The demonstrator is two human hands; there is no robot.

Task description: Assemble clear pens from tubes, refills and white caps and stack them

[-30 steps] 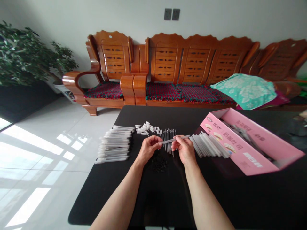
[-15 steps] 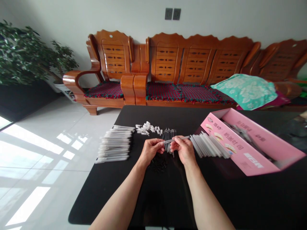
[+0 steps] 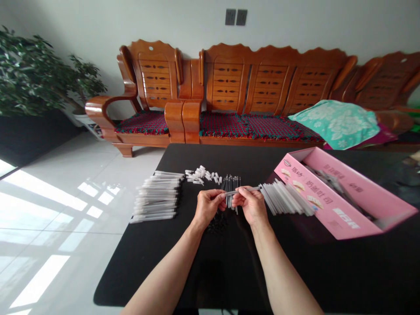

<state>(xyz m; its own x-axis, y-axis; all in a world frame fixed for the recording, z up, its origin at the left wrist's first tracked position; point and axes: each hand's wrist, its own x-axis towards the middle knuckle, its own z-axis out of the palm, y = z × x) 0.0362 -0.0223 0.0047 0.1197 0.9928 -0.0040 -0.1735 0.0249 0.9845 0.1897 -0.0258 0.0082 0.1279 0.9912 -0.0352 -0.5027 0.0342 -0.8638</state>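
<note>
My right hand (image 3: 250, 204) pinches a clear pen barrel (image 3: 254, 189) that lies level above the black table (image 3: 229, 271). My left hand (image 3: 208, 205) is closed at the barrel's left end, fingertips pinched on a small part too tiny to name. Just behind the hands lies a bunch of thin pen refills (image 3: 230, 186). Small black parts (image 3: 217, 225) lie under my left hand. A row of clear barrels (image 3: 285, 199) is to the right, and a stack of finished white pens (image 3: 157, 199) to the left.
A scatter of white caps (image 3: 201, 175) lies toward the table's far side. An open pink cardboard box (image 3: 344, 205) sits on the right. Beyond the table stand wooden chairs and a bench (image 3: 262, 87) with a teal cloth (image 3: 334, 122); a plant (image 3: 33, 74) is far left.
My two hands have drawn closer together around the barrel's left end. Nothing else on the table has moved.
</note>
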